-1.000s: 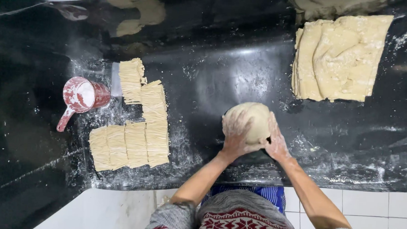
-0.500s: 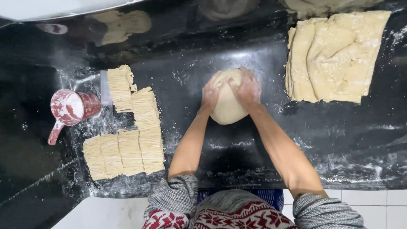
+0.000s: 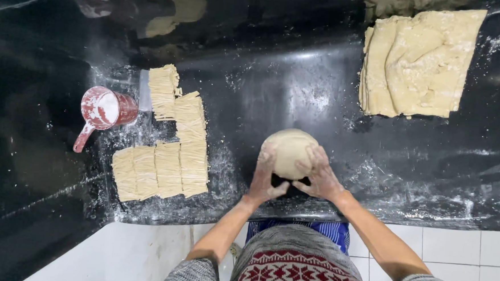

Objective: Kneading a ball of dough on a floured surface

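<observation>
Both my hands are cupped round the dough ball (image 3: 289,151) near the front edge of the black surface (image 3: 298,92): left hand (image 3: 265,181) and right hand (image 3: 318,178), fingers spread over its smooth, matte dome, so it stays round. Further left, cut noodle bundles (image 3: 167,150) lie in floury rows beside a red flour-caked cup (image 3: 104,109). Far right sits a folded dough sheet (image 3: 419,64), rumpled and soft.
</observation>
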